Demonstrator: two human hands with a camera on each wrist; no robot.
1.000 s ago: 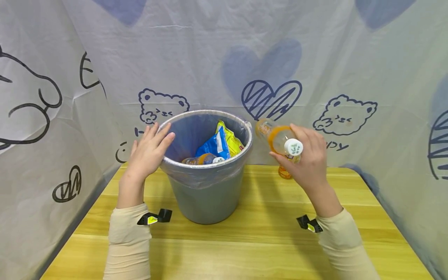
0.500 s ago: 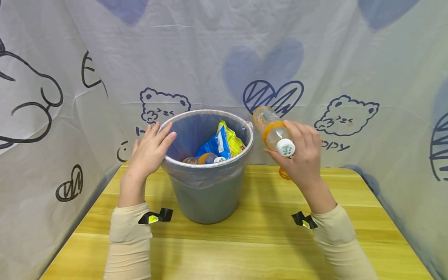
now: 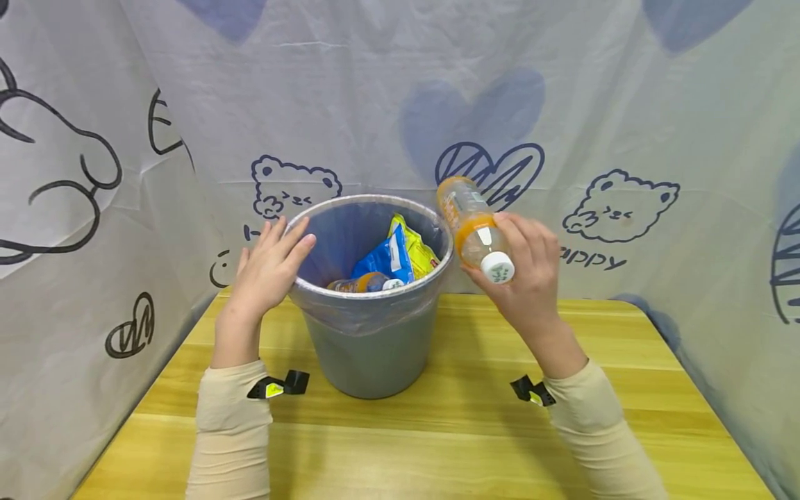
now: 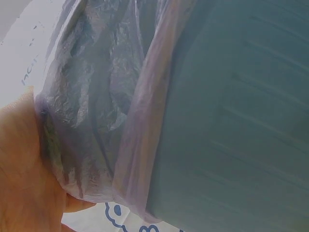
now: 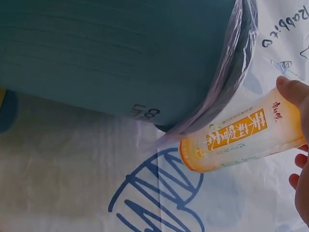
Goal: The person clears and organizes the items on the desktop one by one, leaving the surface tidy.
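A grey trash bin point(image 3: 375, 354) with a clear plastic liner point(image 4: 111, 96) folded over its rim stands on the table. My left hand point(image 3: 265, 271) rests on the bin's left rim with its fingers extended. Tilted beside the right rim is a clear plastic drink bottle point(image 3: 465, 208) with orange bands and a white cap. My right hand point(image 3: 528, 278) grips it near the cap end, and the base points up and away. In the right wrist view, the bottle's printed label point(image 5: 236, 128) shows. Inside the bin lie another bottle point(image 3: 365, 283), a blue packet point(image 3: 381, 257) and a yellow packet point(image 3: 412, 246).
The wood-grain table point(image 3: 500, 430) carries the bin left of its middle. A white cloth backdrop point(image 3: 362, 104) with hearts and bear drawings closes off the back and sides. Black tags point(image 3: 532, 391) sit by both wrists.
My right hand has carried the bottle left and the bottle's base has risen close to the bin's rim. An orange piece below that hand has gone out of sight. The left hand stays put.
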